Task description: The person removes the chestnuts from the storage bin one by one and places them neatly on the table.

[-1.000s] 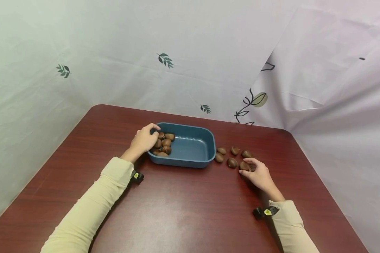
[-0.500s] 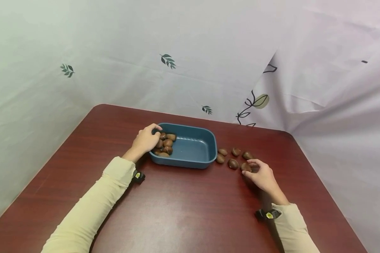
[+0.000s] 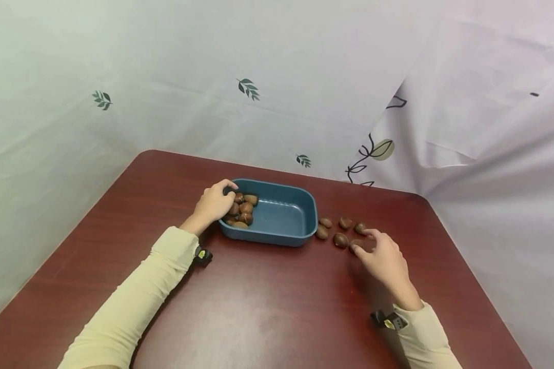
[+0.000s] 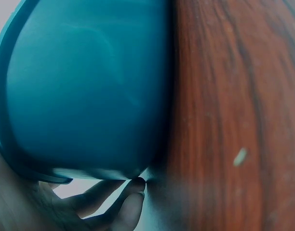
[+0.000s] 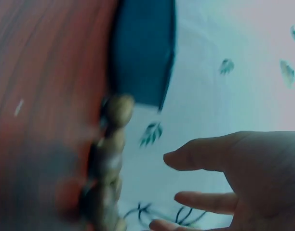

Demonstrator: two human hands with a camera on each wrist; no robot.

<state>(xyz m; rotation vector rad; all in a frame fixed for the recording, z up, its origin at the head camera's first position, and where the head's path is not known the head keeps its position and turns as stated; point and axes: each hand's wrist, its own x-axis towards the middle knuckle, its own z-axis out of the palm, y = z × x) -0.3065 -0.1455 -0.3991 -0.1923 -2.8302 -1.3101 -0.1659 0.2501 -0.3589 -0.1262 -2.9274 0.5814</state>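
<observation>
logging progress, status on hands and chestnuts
Left hand holds blue rectangular plastic-looking tray; right hand open, empty; six glossy brown rounded chestnuts outside tray, more inside; no obstruction visible.

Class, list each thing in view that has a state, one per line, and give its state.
Blue container: upright, open-topped, partly filled
Inner nuts: bunched at the container's left end
Outer nuts: loose on the table
Left hand: gripping the container's left end
Right hand: fingers parted, holding nothing
Backdrop cloth: creased
</observation>
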